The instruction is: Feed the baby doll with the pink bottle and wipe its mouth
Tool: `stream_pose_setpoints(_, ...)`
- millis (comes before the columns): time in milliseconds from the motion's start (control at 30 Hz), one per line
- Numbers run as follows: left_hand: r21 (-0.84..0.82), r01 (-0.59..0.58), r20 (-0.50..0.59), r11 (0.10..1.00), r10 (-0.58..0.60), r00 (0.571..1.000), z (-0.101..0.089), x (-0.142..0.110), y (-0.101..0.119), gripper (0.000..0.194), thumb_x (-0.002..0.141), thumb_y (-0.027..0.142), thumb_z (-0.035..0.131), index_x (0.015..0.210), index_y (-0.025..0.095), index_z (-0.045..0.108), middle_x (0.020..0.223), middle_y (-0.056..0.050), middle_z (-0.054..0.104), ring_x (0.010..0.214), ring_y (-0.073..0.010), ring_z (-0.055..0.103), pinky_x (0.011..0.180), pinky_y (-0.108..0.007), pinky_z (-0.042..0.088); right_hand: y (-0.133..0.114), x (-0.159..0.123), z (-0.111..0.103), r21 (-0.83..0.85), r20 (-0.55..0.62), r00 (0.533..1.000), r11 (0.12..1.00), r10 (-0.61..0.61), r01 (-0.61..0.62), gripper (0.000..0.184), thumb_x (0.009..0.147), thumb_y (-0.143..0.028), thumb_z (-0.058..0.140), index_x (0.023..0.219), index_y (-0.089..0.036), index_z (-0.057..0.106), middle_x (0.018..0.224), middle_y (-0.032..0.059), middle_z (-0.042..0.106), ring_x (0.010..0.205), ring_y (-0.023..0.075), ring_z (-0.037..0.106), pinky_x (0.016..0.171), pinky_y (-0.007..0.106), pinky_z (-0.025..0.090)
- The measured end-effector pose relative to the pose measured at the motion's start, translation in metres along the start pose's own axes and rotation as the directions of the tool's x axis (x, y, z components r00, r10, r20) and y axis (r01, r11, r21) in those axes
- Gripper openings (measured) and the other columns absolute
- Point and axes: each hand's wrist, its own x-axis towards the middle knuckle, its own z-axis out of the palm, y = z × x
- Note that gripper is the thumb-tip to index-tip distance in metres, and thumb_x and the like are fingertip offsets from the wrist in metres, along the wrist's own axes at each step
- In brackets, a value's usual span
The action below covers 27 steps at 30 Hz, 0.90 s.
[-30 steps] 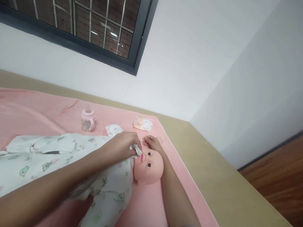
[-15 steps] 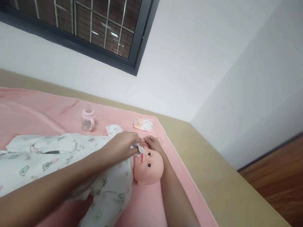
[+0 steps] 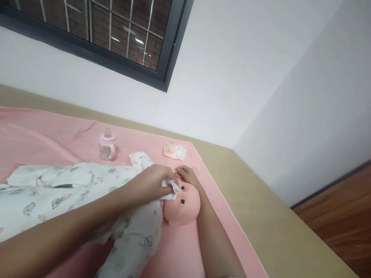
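- The left hand [image 3: 153,181] pinches a small white cloth wipe [image 3: 172,190] and presses it on the face of the pink plastic baby doll [image 3: 182,206].
- The right hand [image 3: 187,175] rests loosely open against the doll's forehead.
- The doll, in a white printed sleepsuit [image 3: 72,189], lies on a pink blanket [image 3: 43,131].
- A pink feeding bottle [image 3: 108,146] and a wipes packet [image 3: 174,150] stand behind the doll.

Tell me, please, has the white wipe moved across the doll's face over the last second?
Yes. The wipe in the left hand slid from the mouth toward the eyes of the doll's head.
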Motion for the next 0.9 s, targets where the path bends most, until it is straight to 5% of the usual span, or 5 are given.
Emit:
stream_pose_setpoints(633,0.129,0.055,-0.058,0.99,-0.048,0.997,-0.009,-0.002,0.006,0.026,0.07,0.018,0.048,0.082,0.021,0.071,0.087,-0.003,0.069,0.079,-0.022,0.062,0.065,-0.026,0.043,-0.006,-0.003,0.002,-0.011,-0.001,1.0,1.0,0.011,-0.011,0.025,0.064,-0.041,0.071,0.074,-0.02,0.062,0.074,0.0025,0.064,0.07,0.014,0.059,0.077,0.031,0.049)
stream_pose_setpoints(900,0.047,0.101,0.16,0.994,-0.108,0.981,-0.022,-0.005,0.005,0.021,0.071,0.024,0.052,0.079,0.023,0.072,0.076,0.002,0.068,0.071,-0.0185,0.061,0.057,-0.023,0.039,-0.006,-0.004,0.003,-0.009,-0.008,1.0,1.0,0.001,-0.001,0.023,0.067,-0.041,0.069,0.076,-0.02,0.063,0.074,0.0028,0.063,0.074,0.0143,0.06,0.077,0.031,0.049)
